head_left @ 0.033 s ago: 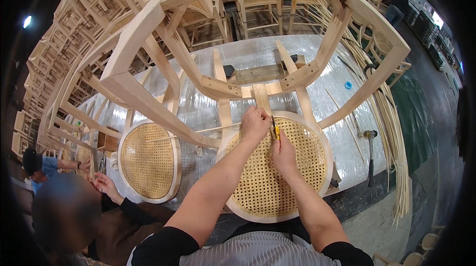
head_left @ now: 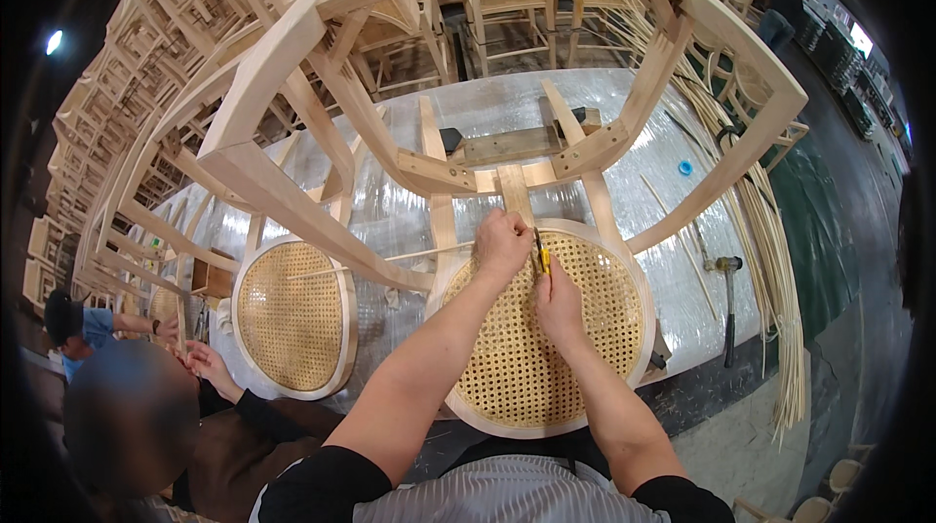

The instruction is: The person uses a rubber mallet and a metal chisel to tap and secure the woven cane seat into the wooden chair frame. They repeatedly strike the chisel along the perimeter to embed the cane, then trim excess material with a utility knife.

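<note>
My left hand (head_left: 503,242) is bunched over the upper edge of the round cane panel (head_left: 546,367), fingers pinched round a thin pale strip (head_left: 419,253) that stretches leftward from the panel. My right hand (head_left: 559,304), over the panel's upper part, is wrapped round a yellow-handled tool (head_left: 545,260), its dark end pointing up beside my left fingers; its exact kind is too small to tell. Against the earlier frame, I see both hands, the strip and the tool in the same places.

Just above the panel, a short wooden slat (head_left: 512,187) meets the bare wooden chair frame (head_left: 590,151), which arches beyond it. Left of the panel a second cane panel (head_left: 292,318) lies on the plastic-covered table (head_left: 497,99). To its right are a hammer (head_left: 728,309) and, further out, a bundle of long pale strips (head_left: 770,260); a blue ring (head_left: 684,167) sits to its upper right. Well left, a co-worker's hand (head_left: 207,364) is raised, also much as before.
</note>
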Available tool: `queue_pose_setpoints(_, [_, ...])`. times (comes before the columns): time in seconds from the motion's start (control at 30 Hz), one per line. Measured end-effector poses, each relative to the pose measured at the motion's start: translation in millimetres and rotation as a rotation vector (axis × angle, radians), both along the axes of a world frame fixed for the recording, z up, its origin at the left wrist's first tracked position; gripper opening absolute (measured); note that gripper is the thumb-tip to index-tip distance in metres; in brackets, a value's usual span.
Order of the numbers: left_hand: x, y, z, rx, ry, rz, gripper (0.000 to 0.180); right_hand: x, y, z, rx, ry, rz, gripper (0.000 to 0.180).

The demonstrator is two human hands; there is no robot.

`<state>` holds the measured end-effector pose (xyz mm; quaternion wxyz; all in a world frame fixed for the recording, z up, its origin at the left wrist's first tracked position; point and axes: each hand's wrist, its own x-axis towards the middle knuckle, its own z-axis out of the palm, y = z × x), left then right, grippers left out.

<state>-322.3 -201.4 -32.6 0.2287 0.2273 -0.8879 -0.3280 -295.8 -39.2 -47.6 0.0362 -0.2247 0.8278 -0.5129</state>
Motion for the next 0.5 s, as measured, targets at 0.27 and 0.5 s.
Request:
queue_pose_setpoints(0.27, [-0.4, -2.7, -5.3, -0.024, 0.023, -0.005, 0.012, 1.5, -1.6, 9.1, 0.079, -0.023, -0.006, 0.047])
queue_pose_setpoints(0.5, [-1.5, -0.8, -2.7, -0.003, 0.01, -0.018, 0.013, 1.3, -1.9, 8.6, 0.099, -0.04, -0.024, 0.048])
